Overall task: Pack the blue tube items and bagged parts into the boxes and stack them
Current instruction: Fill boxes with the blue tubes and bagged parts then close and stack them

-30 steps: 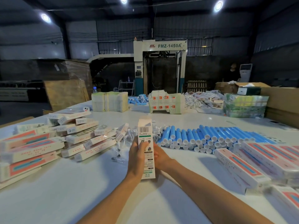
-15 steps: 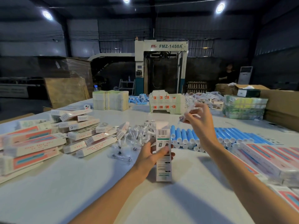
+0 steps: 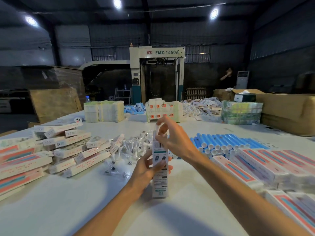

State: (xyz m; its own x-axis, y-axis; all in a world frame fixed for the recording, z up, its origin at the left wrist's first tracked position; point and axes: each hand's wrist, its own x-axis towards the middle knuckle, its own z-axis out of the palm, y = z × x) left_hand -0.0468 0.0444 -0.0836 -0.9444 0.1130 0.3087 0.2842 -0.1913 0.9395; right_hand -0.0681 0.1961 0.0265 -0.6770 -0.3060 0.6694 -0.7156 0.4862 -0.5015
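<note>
The left hand (image 3: 148, 169) grips a tall, narrow box (image 3: 159, 178) around its middle, thumb on the printed face and fingers wrapped behind, holding it upright with its lower end on the white desk (image 3: 51, 210). The right hand (image 3: 172, 138) is at the top end of that box, its thumb and fingertips closed in a pinch on a pale piece (image 3: 156, 127) just above the opening; motion blur hides whether this is a flap or a bagged part. Behind the box lies a loose heap of clear bagged parts (image 3: 133, 147), a few scattered nearer on the desk. To the right of the hands, the blue tubes (image 3: 226, 142) lie side by side in a row, white caps toward the camera. Closed boxes with pink and teal stripes (image 3: 265, 164) are stacked in front of the tubes on the right, and a rougher pile of closed boxes (image 3: 68, 149) sits on the left. Along the far edge of the desk stand bundles of flat cartons (image 3: 104, 111) and a brown carton (image 3: 288, 111). Beyond the desk stands a machine marked FMZ-1450A (image 3: 156, 74).
</note>
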